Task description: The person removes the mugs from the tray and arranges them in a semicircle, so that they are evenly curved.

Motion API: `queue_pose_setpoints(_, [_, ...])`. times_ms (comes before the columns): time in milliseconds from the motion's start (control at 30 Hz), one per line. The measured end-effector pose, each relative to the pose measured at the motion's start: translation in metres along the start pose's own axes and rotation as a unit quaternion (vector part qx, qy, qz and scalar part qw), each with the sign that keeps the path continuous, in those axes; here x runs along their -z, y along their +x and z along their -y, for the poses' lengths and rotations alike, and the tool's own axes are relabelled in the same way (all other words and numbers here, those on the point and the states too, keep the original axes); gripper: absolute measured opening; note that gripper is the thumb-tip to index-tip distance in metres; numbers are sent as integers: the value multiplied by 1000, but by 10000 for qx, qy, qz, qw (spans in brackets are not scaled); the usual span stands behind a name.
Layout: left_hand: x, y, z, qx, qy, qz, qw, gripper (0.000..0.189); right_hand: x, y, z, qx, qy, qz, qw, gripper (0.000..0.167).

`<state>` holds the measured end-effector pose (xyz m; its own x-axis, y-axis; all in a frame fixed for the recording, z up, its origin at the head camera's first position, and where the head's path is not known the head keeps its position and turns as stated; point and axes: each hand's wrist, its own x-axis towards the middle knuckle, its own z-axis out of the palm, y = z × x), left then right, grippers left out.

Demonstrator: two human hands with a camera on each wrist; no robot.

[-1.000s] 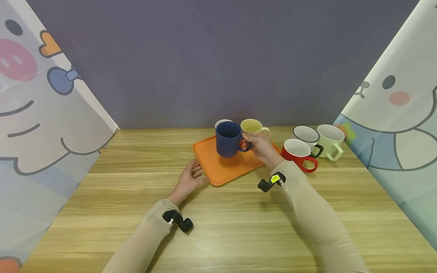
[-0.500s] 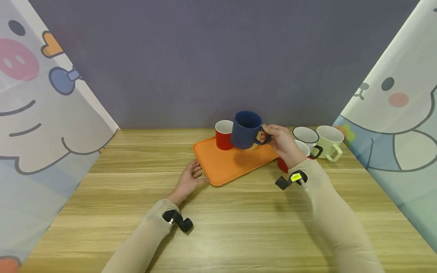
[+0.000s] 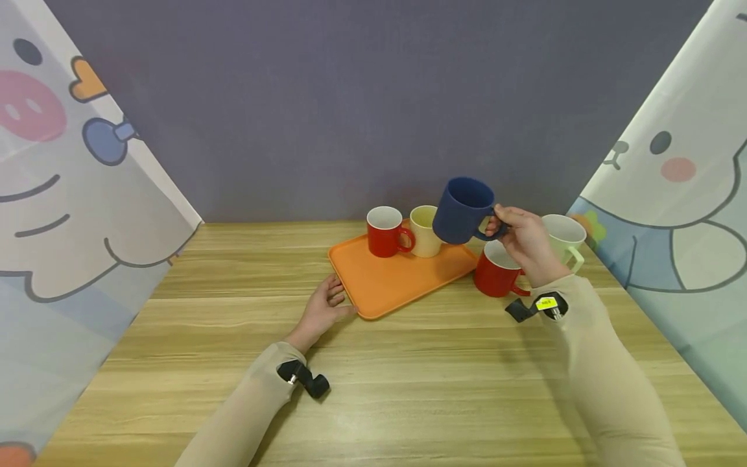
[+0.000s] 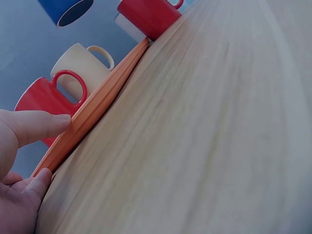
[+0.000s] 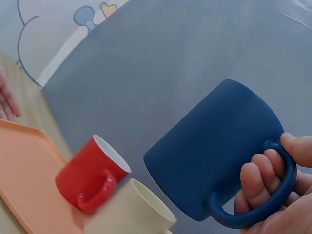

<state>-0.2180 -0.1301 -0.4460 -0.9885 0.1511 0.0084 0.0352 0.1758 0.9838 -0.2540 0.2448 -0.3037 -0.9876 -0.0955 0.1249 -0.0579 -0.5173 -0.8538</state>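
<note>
My right hand (image 3: 528, 243) grips the handle of a dark blue mug (image 5: 214, 151), holding it tilted in the air near the right end of the orange tray (image 3: 379, 285). On the tray's back part stand a red mug (image 3: 382, 235) with a white inside and a cream-yellow mug (image 3: 425, 235). My left hand (image 3: 321, 311) lies at the tray's near left corner. In the left wrist view its thumb (image 4: 44, 123) and a fingertip (image 4: 44, 178) touch the tray's edge.
Right of the tray, a second red mug (image 3: 495, 275) and a pale green mug (image 3: 565, 233) stand on the wooden table (image 3: 373, 389). A grey wall (image 3: 373, 104) rises behind. Cartoon-printed cloths border the left and right sides.
My right hand has carried the blue mug up and to the right, from over the tray's middle. It now covers the black-rimmed white mug. The left hand stays put.
</note>
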Motion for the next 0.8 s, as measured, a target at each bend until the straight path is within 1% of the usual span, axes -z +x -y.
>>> queue_pose_setpoints(100, [0,0,-1,20,11,-21,10000,94,8,-3,8,92,147,10,9998,31])
queue_pose_setpoints(200, [0,0,-1,29,43,-52,10000,93,15,-7,17,219,167,-1,9996,31])
queue_pose_setpoints(400, [0,1,1,-37,127,-44,9999,92,36,-14,33,284,536,-53,9981,28])
queue_pose_setpoints(533, [-1,0,0,-93,73,-28,9999,91,51,-19,41,337,827,-156,9959,28])
queue_pose_setpoints(633, [-2,-1,-2,-109,48,-20,9999,92,62,-24,46,404,942,-236,9945,27])
queue_pose_setpoints(800, [-1,-2,-3,-63,1,-33,10000,93,77,-32,54,493,1154,-218,9919,31])
